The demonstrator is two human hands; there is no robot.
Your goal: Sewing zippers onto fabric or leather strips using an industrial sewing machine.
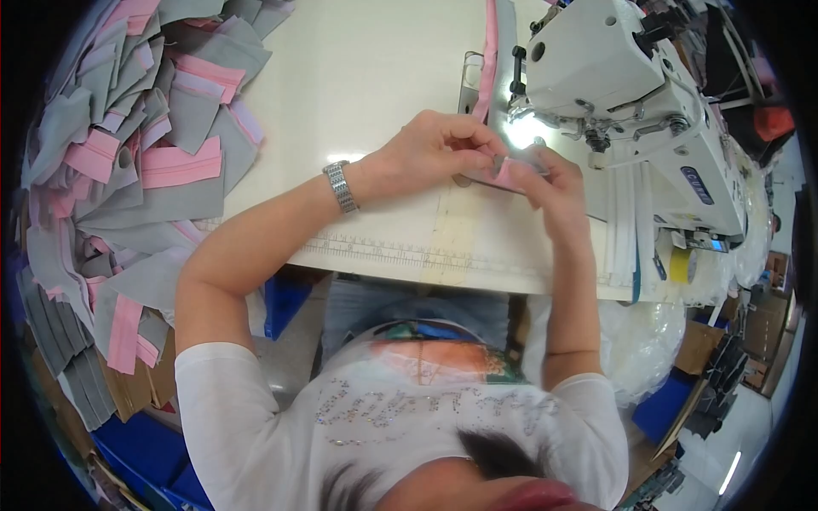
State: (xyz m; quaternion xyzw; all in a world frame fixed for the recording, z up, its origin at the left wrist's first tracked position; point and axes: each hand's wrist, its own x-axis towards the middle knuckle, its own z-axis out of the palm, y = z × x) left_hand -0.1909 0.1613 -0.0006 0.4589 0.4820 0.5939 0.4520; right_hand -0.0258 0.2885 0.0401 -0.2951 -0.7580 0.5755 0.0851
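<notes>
Just in front of the sewing machine's lit needle area, my two hands meet over a small pink and grey fabric piece. My left hand, with a metal watch on its wrist, pinches the left side of this piece between thumb and fingers. On the other side, my right hand is closed on its right end, the thumb lying over the pink part. Much of the fabric is hidden by my fingers. Behind them the white sewing machine stands with its lamp on. A long pink and grey fabric strip runs away to its left.
Grey and pink fabric pieces lie in a large heap along the table's left side. A printed ruler scale crosses the near edge of the white table. At the right are a yellow tape roll and clear plastic wrapping.
</notes>
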